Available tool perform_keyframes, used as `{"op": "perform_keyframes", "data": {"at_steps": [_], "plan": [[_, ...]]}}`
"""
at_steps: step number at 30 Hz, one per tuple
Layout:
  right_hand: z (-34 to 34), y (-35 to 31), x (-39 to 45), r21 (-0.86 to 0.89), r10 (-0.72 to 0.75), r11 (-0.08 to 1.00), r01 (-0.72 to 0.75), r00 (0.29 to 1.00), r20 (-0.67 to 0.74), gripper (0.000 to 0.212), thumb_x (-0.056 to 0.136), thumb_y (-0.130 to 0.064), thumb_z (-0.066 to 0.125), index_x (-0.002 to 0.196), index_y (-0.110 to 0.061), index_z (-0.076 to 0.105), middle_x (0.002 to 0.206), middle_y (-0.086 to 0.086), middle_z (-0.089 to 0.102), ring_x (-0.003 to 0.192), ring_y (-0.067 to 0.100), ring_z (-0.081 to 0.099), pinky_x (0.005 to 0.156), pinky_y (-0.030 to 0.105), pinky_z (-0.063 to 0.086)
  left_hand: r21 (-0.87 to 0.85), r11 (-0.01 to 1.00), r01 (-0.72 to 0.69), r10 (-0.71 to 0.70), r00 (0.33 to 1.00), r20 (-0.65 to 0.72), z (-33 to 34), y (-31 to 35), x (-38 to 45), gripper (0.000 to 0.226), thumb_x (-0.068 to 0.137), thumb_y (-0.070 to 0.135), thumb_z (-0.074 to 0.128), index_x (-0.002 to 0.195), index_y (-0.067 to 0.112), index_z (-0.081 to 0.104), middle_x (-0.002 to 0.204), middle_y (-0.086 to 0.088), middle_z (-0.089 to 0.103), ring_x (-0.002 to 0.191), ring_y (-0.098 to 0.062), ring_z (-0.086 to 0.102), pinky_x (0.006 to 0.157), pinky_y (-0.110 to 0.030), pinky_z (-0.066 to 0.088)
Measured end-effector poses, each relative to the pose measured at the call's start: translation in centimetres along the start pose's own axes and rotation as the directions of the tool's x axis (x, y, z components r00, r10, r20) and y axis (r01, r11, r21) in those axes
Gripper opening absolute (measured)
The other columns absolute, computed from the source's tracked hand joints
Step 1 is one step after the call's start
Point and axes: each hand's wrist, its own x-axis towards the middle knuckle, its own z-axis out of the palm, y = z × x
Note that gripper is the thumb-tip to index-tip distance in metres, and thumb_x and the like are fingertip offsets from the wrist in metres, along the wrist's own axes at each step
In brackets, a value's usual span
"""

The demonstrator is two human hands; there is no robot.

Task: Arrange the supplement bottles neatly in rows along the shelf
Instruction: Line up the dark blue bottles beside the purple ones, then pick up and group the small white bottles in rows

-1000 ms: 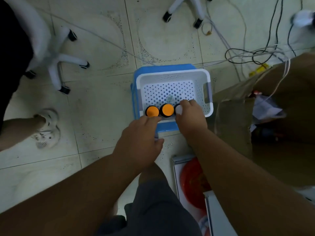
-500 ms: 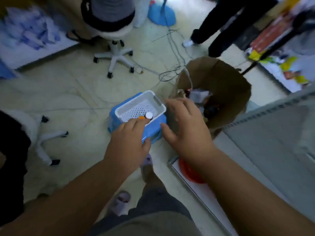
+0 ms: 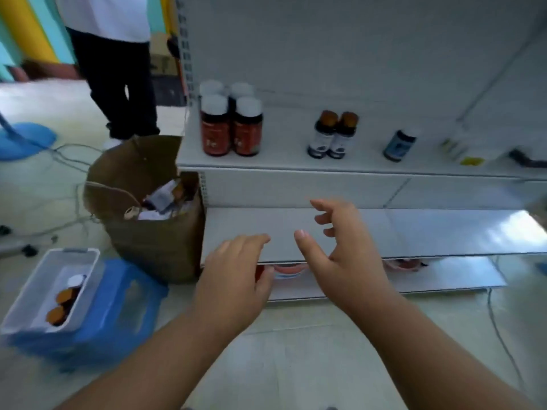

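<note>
Both hands hover before the white metal shelf [image 3: 296,161], the right hand [image 3: 343,255] spread and empty, the left hand [image 3: 233,279] curled over what may be a small red-labelled bottle, though blur hides it. The step looks like carrying stock over: four white-capped brown supplement bottles [image 3: 231,122] and two orange-capped dark bottles [image 3: 331,134] stand shelved, while more wait in the white perforated plastic basket [image 3: 26,303]. Next comes setting a bottle squarely beside its row.

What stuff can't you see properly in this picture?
- Bottle labels on the shelf: head view, too blurred to read.
- Brown bag contents: jumbled and blurred.
- Yellow item at the shelf's right: smeared.
- Left hand: its back hides the palm.
- Standing person: cut off by the top edge.
</note>
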Motion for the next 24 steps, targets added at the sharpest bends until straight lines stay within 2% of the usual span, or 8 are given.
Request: {"op": "perform_keyframes", "data": {"at_steps": [3,5,11,15,18,24], "plan": [[-7.5,6.7,-1.8,-0.034,0.042,0.998,-0.046,0.993,-0.112,0.045,0.087,-0.041,0.061,0.129,-0.029,0.048,0.116,-0.014,0.049,0.102,-0.007,0.046,0.086,0.026,0.047,0.001,0.995,-0.098,0.098,0.994,0.046,5.5,7.7,2.3,0.047,0.09,0.035,0.064,0.135,0.027,0.053,0.123,0.009,0.06,0.113,-0.015,0.055,0.095,-0.032,0.041],[-12.5,11.1,-2.9,-0.076,0.081,0.993,-0.09,0.991,-0.111,0.042,0.087,-0.039,0.062,0.126,-0.028,0.051,0.113,-0.016,0.048,0.099,-0.006,0.046,0.085,0.029,0.05,-0.007,0.989,-0.147,0.147,0.988,0.051,9.6,13.2,3.7,0.046,0.089,0.035,0.065,0.133,0.025,0.054,0.12,0.007,0.062,0.11,-0.018,0.056,0.092,-0.034,0.042],[-24.2,21.3,-3.0,-0.114,0.149,0.98,-0.163,0.981,-0.128,0.04,0.086,-0.042,0.06,0.124,-0.029,0.053,0.111,-0.017,0.05,0.1,-0.002,0.051,0.087,0.034,0.051,-0.04,0.967,-0.251,0.254,0.957,0.143,18.5,26.3,7.8,0.05,0.089,0.043,0.054,0.136,0.026,0.051,0.128,0.006,0.059,0.115,-0.02,0.054,0.099,-0.039,0.044],[-27.2,26.3,0.9,-0.123,0.145,0.979,-0.165,0.977,-0.156,0.037,0.087,-0.043,0.06,0.121,-0.03,0.054,0.108,-0.018,0.049,0.094,-0.007,0.05,0.083,0.025,0.046,-0.013,0.965,-0.261,0.26,0.956,0.137,21.0,29.6,13.3,0.053,0.092,0.044,0.054,0.142,0.028,0.044,0.139,0.008,0.051,0.127,-0.017,0.046,0.107,-0.035,0.035],[-27.8,29.8,5.8,-0.163,0.13,0.974,-0.156,0.978,-0.162,0.037,0.088,-0.04,0.064,0.122,-0.027,0.056,0.107,-0.016,0.051,0.095,-0.001,0.05,0.084,0.024,0.045,0.0,0.974,-0.226,0.224,0.965,0.138,22.5,30.7,19.2,0.058,0.094,0.042,0.055,0.147,0.028,0.035,0.147,0.007,0.043,0.133,-0.016,0.038,0.112,-0.034,0.028],[-29.0,36.2,17.3,-0.333,0.085,0.936,-0.117,0.99,-0.11,0.038,0.088,-0.033,0.065,0.124,-0.019,0.06,0.118,-0.003,0.059,0.106,0.014,0.055,0.086,0.025,0.041,0.146,0.956,-0.252,0.23,0.961,0.152,26.2,31.8,31.5,0.069,0.095,0.05,0.05,0.151,0.016,0.03,0.16,-0.008,0.028,0.143,-0.029,0.03,0.117,-0.041,0.025]]}}
